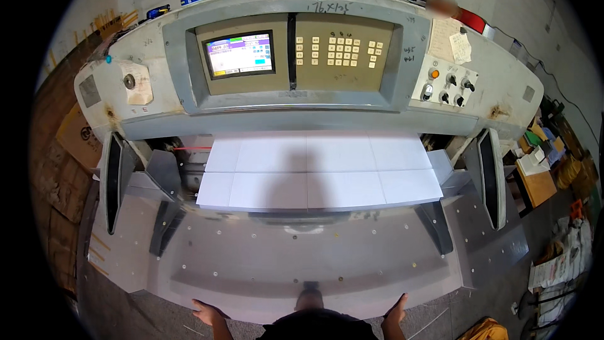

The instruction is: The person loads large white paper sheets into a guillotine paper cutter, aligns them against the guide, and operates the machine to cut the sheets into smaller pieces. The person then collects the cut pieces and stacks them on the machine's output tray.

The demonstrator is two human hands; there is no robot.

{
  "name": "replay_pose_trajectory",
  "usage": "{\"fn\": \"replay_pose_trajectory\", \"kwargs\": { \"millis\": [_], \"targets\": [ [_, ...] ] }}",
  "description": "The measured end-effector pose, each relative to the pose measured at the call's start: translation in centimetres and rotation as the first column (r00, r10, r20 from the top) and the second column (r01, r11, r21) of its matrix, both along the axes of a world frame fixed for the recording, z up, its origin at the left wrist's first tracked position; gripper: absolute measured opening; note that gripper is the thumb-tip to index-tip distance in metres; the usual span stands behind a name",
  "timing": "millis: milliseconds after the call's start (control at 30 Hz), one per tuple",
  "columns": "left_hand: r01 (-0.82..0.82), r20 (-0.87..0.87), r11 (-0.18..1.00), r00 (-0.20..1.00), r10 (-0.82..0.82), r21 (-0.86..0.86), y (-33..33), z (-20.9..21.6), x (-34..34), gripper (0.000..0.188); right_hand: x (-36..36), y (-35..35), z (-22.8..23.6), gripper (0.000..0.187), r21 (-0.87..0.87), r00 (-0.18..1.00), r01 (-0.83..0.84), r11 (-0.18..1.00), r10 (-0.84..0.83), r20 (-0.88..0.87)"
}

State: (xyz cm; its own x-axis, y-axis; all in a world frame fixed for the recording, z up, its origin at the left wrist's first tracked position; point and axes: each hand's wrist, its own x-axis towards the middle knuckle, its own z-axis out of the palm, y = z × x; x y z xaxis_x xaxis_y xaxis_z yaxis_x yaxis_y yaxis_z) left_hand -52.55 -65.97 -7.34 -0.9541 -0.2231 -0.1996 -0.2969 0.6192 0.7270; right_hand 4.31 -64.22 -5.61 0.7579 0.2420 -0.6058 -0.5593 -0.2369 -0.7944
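Two hands (209,313) (396,312) (at near edge), one table (251,257), one paper stack (267,189).

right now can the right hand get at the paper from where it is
Probably yes, with a forward reach: the right hand is by the front edge of the table, nothing visible stands between it and the paper, and the dark bracket sits off to the right.

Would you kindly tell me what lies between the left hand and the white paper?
The head view shows studded grey tabletop between the left hand and the paper.
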Motion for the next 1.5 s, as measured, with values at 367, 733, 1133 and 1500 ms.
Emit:
{"fn": "replay_pose_trajectory", "kwargs": {
  "millis": [367, 733, 1133, 1500],
  "targets": [
    [0.007, -0.077, 0.999, 0.997, -0.01, -0.04, -0.4, -2.2, -0.7, 0.094, 2.5, -1.3, -5.7, 0.081, -0.569, 0.936, -0.178, 0.803, 0.316, 0.152],
    [0.0, -0.103, 0.992, 0.995, -0.013, -0.125, -1.3, -1.9, -0.9, 0.094, 2.5, -1.0, -4.3, 0.066, -0.618, 0.939, -0.242, 0.748, 0.342, 0.046],
    [0.047, -0.065, 0.994, 0.996, -0.054, -0.103, -0.2, -1.0, -0.1, 0.096, 1.3, -0.4, -1.9, 0.089, -0.103, 0.996, -0.022, 0.994, 0.031, 0.085],
    [0.094, -0.143, 0.976, 0.982, -0.122, -0.194, -1.1, -3.1, -1.1, 0.094, 0.6, -0.7, -0.9, 0.085, -0.05, 0.995, -0.02, 0.999, 0.025, 0.098]
  ]
}}
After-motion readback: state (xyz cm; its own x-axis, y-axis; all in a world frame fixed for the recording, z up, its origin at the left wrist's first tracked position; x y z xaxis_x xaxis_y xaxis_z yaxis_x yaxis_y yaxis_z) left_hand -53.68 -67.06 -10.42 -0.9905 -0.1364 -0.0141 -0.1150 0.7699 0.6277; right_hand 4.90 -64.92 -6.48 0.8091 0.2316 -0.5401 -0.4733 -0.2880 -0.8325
